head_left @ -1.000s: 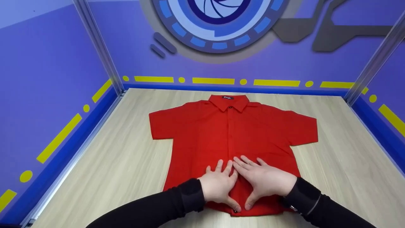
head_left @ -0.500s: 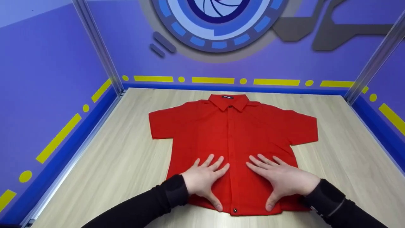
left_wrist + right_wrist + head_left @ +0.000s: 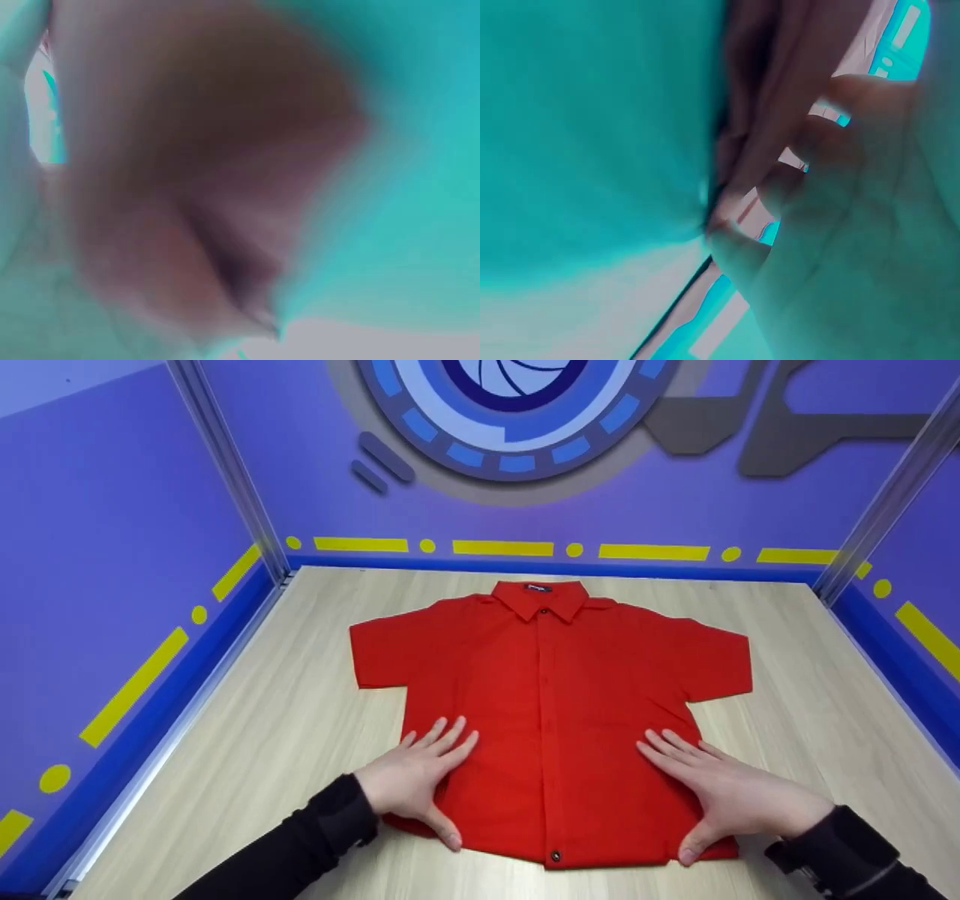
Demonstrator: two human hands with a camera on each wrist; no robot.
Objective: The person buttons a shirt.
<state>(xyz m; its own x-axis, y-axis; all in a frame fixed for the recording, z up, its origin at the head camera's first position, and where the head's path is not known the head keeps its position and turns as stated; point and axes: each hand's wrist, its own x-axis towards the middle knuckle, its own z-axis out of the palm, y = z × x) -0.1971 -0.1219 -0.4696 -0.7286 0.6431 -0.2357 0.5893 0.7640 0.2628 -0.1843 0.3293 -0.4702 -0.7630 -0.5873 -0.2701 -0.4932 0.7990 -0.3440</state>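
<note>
A red short-sleeved shirt (image 3: 510, 682) lies front up on the table, its collar toward the back wall and its hem toward me. My left hand (image 3: 416, 776) rests with spread, straight fingers on the shirt's lower left side. On the lower right side, my right hand (image 3: 739, 795) lies with its fingers extended over the cloth and the thumb near the hem. A dark button (image 3: 556, 856) shows at the bottom of the front placket. Both wrist views are blurred and tinted; the right palm (image 3: 855, 225) shows beside the cloth.
The wood-patterned table (image 3: 262, 720) extends around the shirt. A purple printed back wall (image 3: 322, 472) and side walls with yellow marks enclose it. Metal posts (image 3: 232, 465) stand at the back corners.
Both hands have slid apart over the shirt, from the middle placket out to its left and right sides. The shirt stays spread in nearly the same place.
</note>
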